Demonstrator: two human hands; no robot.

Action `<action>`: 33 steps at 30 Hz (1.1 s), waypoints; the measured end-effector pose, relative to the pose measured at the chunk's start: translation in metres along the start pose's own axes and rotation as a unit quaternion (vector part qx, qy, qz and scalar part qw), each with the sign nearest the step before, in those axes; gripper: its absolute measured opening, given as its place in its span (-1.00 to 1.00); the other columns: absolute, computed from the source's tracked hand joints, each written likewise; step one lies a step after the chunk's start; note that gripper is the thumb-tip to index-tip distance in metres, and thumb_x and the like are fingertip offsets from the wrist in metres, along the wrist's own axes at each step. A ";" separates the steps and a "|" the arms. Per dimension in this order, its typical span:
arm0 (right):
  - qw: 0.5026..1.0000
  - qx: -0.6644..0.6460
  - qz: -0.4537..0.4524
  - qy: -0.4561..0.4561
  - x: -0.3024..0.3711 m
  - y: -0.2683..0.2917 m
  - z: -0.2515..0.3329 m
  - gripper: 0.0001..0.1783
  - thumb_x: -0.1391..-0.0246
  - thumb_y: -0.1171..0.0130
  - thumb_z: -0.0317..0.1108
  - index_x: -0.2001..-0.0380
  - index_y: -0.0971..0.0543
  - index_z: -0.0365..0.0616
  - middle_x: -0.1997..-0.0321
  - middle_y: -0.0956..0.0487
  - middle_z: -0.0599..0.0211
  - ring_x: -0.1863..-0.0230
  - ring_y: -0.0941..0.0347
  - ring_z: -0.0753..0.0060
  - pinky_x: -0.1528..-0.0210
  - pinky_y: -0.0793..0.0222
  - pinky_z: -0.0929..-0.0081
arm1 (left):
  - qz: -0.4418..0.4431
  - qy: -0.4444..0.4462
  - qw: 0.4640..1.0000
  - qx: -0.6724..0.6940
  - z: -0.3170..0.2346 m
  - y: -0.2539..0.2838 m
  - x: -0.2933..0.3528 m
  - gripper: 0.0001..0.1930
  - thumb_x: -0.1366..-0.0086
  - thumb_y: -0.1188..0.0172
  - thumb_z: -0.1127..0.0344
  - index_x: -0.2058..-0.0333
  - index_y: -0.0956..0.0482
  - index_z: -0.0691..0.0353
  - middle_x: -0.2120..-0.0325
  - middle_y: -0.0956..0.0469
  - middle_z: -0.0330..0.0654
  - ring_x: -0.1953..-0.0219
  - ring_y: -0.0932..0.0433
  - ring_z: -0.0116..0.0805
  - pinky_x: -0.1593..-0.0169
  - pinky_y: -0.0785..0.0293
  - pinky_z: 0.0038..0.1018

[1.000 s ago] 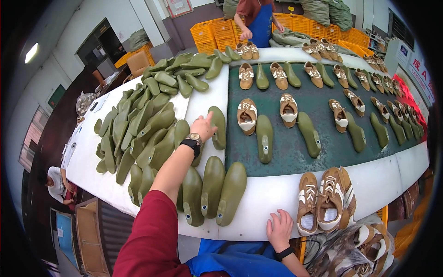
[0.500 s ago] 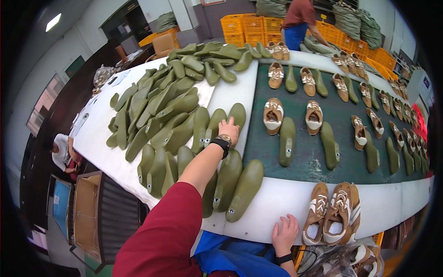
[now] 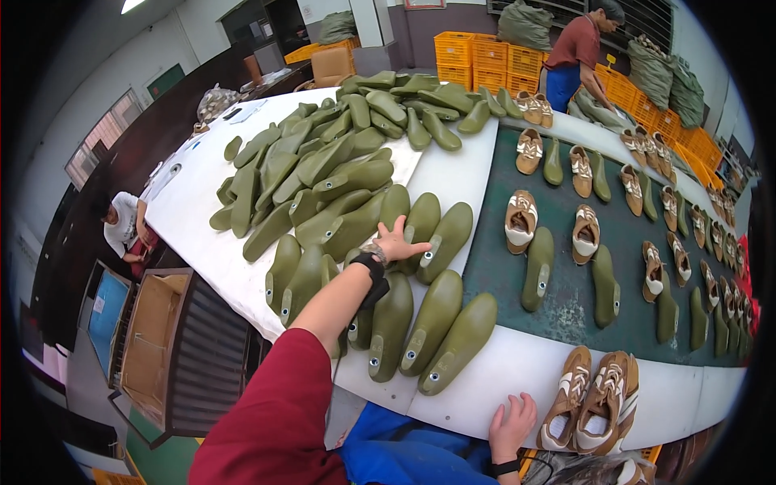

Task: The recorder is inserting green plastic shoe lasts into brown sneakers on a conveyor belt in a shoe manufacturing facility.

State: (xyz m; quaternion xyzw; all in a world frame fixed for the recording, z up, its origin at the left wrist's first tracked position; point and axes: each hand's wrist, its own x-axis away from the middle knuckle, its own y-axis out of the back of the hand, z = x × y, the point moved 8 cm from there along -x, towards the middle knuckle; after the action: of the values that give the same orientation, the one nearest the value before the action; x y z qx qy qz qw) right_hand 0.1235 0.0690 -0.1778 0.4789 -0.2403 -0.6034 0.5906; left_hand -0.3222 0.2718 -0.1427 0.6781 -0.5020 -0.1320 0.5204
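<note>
My left hand (image 3: 398, 243), in a maroon sleeve with a watch and a black wrist strap, reaches over a row of green shoe lasts. Its fingers are spread wide, the thumb lying over the heel end of one last (image 3: 447, 237), and nothing is in its grasp. Under and beside its fingers stands another last (image 3: 421, 221). Closer to me, several more lasts (image 3: 460, 343) lie side by side. At the table's front edge rests my right hand (image 3: 511, 426), fingers apart and holding nothing, just left of brown-and-white sneakers (image 3: 598, 400).
A large heap of lasts (image 3: 323, 153) covers the white table's left part. On the green mat (image 3: 566, 311), sneakers (image 3: 521, 220) and lasts stand in rows. A co-worker (image 3: 575, 56) bends over the far side near orange crates (image 3: 489, 61); another person (image 3: 128, 230) sits at left.
The view has shifted, so the table appears lower and further right. My left hand has moved left off the end last, and its fingers have spread. My right hand stays at the edge.
</note>
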 end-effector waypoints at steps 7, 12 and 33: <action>1.000 0.017 -0.002 -0.004 0.001 -0.003 -0.001 -0.66 0.07 -0.18 -0.39 0.16 -0.47 -0.20 -0.05 -0.36 0.03 -0.15 -0.22 -0.07 -0.17 -0.12 0.06 | 0.002 -0.122 0.990 0.072 -0.007 0.011 -0.036 0.34 0.26 -0.34 -0.45 -0.36 0.25 0.00 -0.29 0.09 0.34 -0.29 -0.13 0.20 -0.29 -0.13 -0.14; 1.000 0.011 0.009 -0.015 -0.001 -0.006 0.000 -0.66 0.07 -0.17 -0.38 0.16 -0.47 -0.20 -0.05 -0.36 0.03 -0.15 -0.22 -0.07 -0.18 -0.12 0.06 | 0.018 -0.152 0.988 0.029 0.011 0.024 -0.046 0.16 0.01 -0.30 -0.25 -0.35 0.23 0.19 -0.14 -0.28 0.30 -0.19 -0.31 0.12 -0.23 -0.23 -0.26; 0.997 0.042 -0.008 0.062 -0.014 0.007 0.025 -0.66 -0.01 -0.14 -0.35 0.11 -0.49 -0.18 0.00 -0.43 -0.05 -0.03 -0.33 -0.13 -0.05 -0.27 0.05 | -0.197 -0.115 0.969 -0.095 0.077 0.094 -0.055 -0.56 -0.13 -0.22 -0.02 0.31 -0.57 0.34 0.32 -0.60 0.14 0.24 -0.59 0.09 0.10 -0.51 -0.17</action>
State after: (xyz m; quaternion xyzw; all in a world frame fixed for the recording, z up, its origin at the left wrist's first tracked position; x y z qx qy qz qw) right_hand 0.1032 0.0738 -0.1566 0.5417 -0.2250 -0.5668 0.5785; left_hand -0.4522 0.2771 -0.1154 0.6914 -0.4002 -0.3559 0.4849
